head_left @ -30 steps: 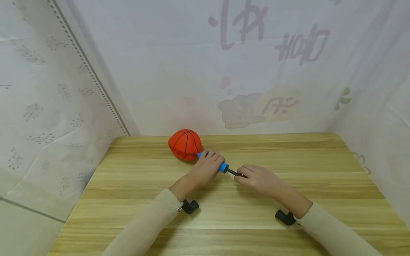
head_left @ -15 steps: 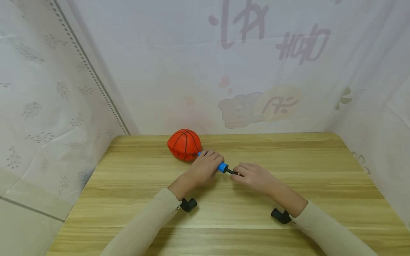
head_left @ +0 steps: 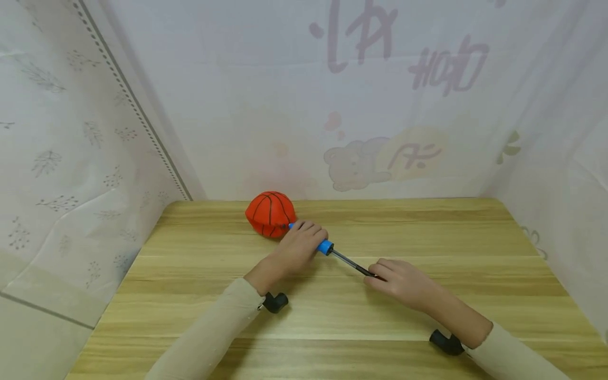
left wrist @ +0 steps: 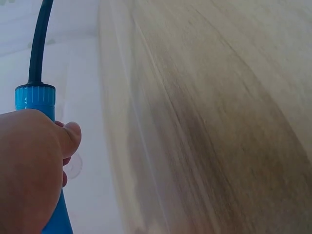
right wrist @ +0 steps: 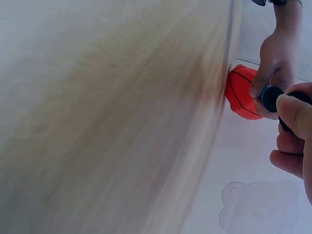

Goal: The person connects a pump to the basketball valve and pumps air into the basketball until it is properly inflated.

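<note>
A red-orange toy basketball (head_left: pixel 269 213) with black lines, dented and pointed at one side, sits near the table's back edge. Just right of it, my left hand (head_left: pixel 300 247) is wrapped round the blue barrel (head_left: pixel 325 247) of a hand pump, whose blue tip meets the ball's side. In the left wrist view the thumb and fingers curl round that barrel (left wrist: pixel 35 100). A length of dark rod (head_left: pixel 350 261) shows between the hands. My right hand (head_left: pixel 404 283) grips the pump's black handle (right wrist: pixel 301 96), mostly covered by the fingers.
The wood-grain table (head_left: pixel 332 322) spreads beneath both forearms. Behind it hangs a pale printed cloth (head_left: pixel 266 105), with more cloth at the left and right sides. A black camera mount (head_left: pixel 276 302) sits on the left wrist, and another mount (head_left: pixel 446 343) on the right.
The right hand first moved slightly toward the left hand, then drew back right and nearer, exposing more of the pump's rod. Ball and left hand shifted slightly left.
</note>
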`<state>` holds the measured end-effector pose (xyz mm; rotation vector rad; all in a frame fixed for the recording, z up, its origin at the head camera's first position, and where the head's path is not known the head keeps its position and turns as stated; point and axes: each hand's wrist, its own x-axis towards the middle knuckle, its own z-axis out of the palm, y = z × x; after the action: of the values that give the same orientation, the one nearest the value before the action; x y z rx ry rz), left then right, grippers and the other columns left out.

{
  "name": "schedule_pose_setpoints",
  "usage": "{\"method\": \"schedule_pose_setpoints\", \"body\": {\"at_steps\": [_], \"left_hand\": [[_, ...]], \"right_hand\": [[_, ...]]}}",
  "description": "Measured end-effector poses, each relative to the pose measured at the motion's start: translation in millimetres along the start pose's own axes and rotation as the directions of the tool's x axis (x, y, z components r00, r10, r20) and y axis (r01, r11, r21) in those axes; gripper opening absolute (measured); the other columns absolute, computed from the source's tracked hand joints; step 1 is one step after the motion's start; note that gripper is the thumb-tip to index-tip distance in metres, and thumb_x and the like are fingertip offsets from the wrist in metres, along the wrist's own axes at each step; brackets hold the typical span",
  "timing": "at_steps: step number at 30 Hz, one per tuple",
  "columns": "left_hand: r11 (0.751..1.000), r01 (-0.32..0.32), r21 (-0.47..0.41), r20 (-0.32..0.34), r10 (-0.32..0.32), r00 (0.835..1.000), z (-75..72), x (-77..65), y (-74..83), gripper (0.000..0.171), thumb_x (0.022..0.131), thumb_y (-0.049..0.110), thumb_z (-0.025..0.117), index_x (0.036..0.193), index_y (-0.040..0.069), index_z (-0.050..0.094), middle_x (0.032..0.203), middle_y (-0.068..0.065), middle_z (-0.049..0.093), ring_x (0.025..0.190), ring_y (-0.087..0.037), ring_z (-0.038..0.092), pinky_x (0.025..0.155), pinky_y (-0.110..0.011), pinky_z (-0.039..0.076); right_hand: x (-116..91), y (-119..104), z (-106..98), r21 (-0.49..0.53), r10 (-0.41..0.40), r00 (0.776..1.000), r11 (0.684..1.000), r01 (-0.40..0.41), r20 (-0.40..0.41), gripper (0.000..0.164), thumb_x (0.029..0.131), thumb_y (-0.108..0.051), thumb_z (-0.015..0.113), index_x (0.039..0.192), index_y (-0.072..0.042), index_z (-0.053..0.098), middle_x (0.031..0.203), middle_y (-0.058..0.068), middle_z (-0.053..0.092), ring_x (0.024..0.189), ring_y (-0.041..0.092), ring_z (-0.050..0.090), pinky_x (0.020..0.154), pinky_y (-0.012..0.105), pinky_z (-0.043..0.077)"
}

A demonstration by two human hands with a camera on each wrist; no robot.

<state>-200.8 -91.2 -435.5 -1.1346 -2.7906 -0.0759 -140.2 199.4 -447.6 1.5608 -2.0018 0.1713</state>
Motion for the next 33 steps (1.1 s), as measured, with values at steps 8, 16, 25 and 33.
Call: {"method": "schedule_pose_setpoints", "body": {"at_steps": [8,16,25,33], "left_hand": [[1.000,0.001,0.009,0.009,-0.001,1.000,-0.8,6.6,-0.9,0.011,0.102,0.013,0.059,0.113,0.018,0.058,0.116,0.003,0.061,0.119,-0.021,0.053,0.110,-0.044,0.038],[0.999,-0.010,0.045,0.029,0.009,1.000,0.1,11.7,4.8,0.024,0.095,0.006,0.067,0.115,0.014,0.057,0.118,-0.002,0.060,0.117,-0.025,0.051,0.107,-0.046,0.038],[0.998,-0.012,0.064,0.000,0.012,1.000,2.6,10.1,11.7,0.021,0.096,0.009,0.068,0.113,0.013,0.058,0.114,-0.002,0.060,0.114,-0.025,0.052,0.106,-0.046,0.038],[0.997,-0.029,0.065,-0.020,0.031,0.999,2.7,7.9,11.9,0.018,0.096,0.007,0.066,0.111,0.012,0.058,0.111,-0.002,0.061,0.111,-0.024,0.053,0.105,-0.044,0.038]], "right_hand": [[-8,-2,-8,0.005,0.011,1.000,1.000,-0.010,-0.030,0.042,0.112,-0.009,0.029,0.099,-0.008,0.069,0.095,0.005,0.065,0.077,0.015,0.059,0.066,0.023,0.053],[6,9,-2,-0.005,0.029,0.999,1.000,-0.029,0.016,0.044,0.113,-0.013,0.026,0.100,-0.010,0.067,0.094,0.002,0.062,0.076,0.014,0.056,0.063,0.022,0.050],[31,17,13,-0.027,0.050,0.997,0.998,-0.049,0.065,0.041,0.113,-0.013,0.027,0.100,-0.010,0.066,0.094,0.002,0.063,0.078,0.014,0.057,0.066,0.021,0.049],[48,21,25,0.026,0.084,0.993,0.996,-0.086,0.082,0.015,0.105,-0.004,0.053,0.100,-0.009,0.066,0.094,0.001,0.061,0.080,0.012,0.056,0.066,0.020,0.048]]}}
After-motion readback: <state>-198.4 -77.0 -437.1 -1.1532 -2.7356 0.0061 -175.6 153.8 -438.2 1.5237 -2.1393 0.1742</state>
